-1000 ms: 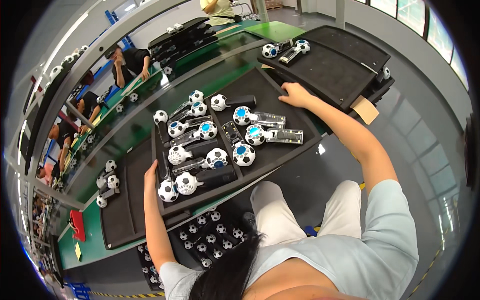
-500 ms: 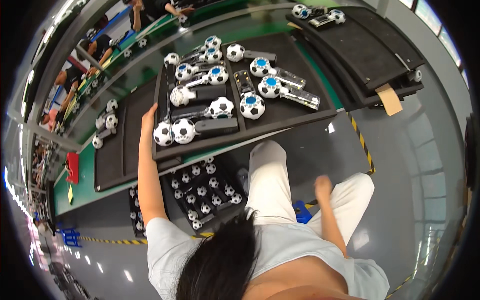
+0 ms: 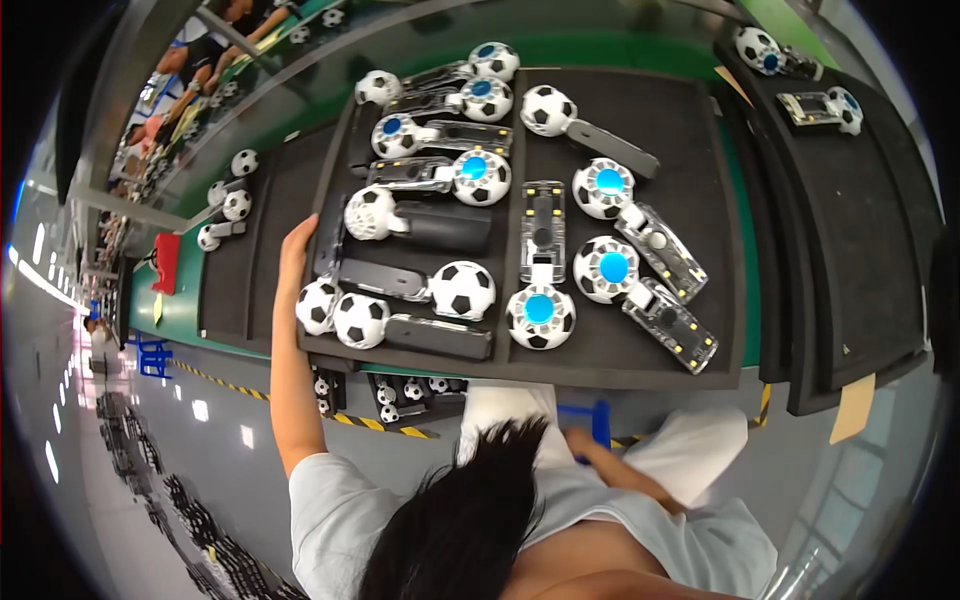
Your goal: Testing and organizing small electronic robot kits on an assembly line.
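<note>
A black foam tray lies on the green bench, holding several soccer-ball-headed gadgets with flat handles. My left hand grips the tray's left edge, its fingers at the rim next to a ball-headed gadget. In the tray's left part, the gadgets lie in a column, some with black handles, others with clear handles. Several more lie loosely on the right, among them one with a blue disc on its ball. Low beside a blue stool is my right hand, its fingers too obscured to read.
Stacked black trays stand at the right, with two gadgets on top and a cardboard piece sticking out. Another tray lies at the left, near a red holder. More ball gadgets sit under the bench. Other people work at the far left.
My right hand has come down from near my knee to beside the blue stool. The view has swung, and the tray appears closer. My left hand stays at the tray's left edge.
</note>
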A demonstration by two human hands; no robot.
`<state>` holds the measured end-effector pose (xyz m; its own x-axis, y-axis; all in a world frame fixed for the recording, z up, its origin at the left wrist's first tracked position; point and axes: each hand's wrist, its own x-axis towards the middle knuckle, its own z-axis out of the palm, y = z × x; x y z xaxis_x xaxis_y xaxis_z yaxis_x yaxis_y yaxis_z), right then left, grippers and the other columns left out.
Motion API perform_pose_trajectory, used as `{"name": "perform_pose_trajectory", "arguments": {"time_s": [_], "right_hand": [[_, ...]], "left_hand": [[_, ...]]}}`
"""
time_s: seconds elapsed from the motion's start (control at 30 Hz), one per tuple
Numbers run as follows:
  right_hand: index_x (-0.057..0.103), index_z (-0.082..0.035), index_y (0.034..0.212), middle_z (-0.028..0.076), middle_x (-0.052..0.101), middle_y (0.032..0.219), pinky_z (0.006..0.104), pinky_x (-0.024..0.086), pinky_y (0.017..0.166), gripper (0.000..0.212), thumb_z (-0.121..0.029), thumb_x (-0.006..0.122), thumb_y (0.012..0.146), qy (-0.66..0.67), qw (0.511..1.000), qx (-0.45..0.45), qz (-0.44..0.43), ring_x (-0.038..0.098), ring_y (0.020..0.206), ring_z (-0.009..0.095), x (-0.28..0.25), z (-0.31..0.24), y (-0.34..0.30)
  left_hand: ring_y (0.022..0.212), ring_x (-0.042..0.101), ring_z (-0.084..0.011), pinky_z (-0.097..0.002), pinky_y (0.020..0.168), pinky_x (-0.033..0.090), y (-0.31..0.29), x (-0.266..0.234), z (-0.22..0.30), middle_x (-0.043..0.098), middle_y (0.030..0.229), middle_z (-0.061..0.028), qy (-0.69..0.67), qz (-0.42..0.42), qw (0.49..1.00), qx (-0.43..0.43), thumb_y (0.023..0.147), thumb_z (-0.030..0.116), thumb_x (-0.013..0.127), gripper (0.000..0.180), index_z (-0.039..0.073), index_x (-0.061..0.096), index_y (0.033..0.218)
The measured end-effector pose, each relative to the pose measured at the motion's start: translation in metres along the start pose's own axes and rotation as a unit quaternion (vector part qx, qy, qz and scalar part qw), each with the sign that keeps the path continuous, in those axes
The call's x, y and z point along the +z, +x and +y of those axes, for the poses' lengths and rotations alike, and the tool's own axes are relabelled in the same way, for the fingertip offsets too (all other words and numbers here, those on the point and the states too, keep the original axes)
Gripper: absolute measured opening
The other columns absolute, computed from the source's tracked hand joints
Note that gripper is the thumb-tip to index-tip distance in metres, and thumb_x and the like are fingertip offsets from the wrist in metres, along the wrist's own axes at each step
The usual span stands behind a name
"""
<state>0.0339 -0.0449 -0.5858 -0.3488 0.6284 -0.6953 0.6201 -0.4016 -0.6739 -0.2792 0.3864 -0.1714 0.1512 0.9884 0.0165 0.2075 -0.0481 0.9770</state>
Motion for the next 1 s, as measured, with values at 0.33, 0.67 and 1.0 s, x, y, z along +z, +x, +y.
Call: {"name": "perform_pose_trajectory", "arguments": {"time_s": [0.33,0.67,1.0], "right_hand": [[0.06,-0.004,0.116,0.021,0.062,0.115,0.0443,0.046,0.088,0.044,-0.036,0.052,0.085,-0.14,0.989,-0.032,0.043,0.061,0.103,0.032,-0.195,-0.123,-0.03],[0.061,0.001,0.106,0.012,0.067,0.094,0.0338,0.051,0.076,0.029,-0.025,0.052,0.095,-0.063,0.884,-0.462,0.039,0.066,0.082,0.021,-0.311,-0.315,-0.31],[0.07,0.008,0.082,0.013,0.061,0.067,0.0324,0.043,0.055,0.066,-0.057,0.074,0.067,-0.132,0.917,-0.102,0.363,0.056,0.067,0.019,-0.51,-0.297,-0.176]], "left_hand": [[0.081,0.061,-0.0086,-0.0224,0.075,0.047,0.024,0.034,0.012,0.067,0.094,-0.0045,-0.013,-0.055,0.998,-0.013,0.094,0.026,0.054,0.034,-0.005,0.065,0.104],[0.089,0.064,-0.0238,-0.0334,0.077,0.05,-0.077,0.14,0.123,0.067,0.097,-0.0089,0.321,-0.125,0.85,0.398,0.084,0.009,0.063,0.019,0.002,0.066,0.102],[0.105,0.054,-0.0247,-0.0384,0.092,0.042,-0.044,0.284,0.125,0.059,0.101,-0.0052,0.502,-0.424,0.47,0.59,0.065,0.0,0.064,0.029,0.007,0.061,0.093]]}}
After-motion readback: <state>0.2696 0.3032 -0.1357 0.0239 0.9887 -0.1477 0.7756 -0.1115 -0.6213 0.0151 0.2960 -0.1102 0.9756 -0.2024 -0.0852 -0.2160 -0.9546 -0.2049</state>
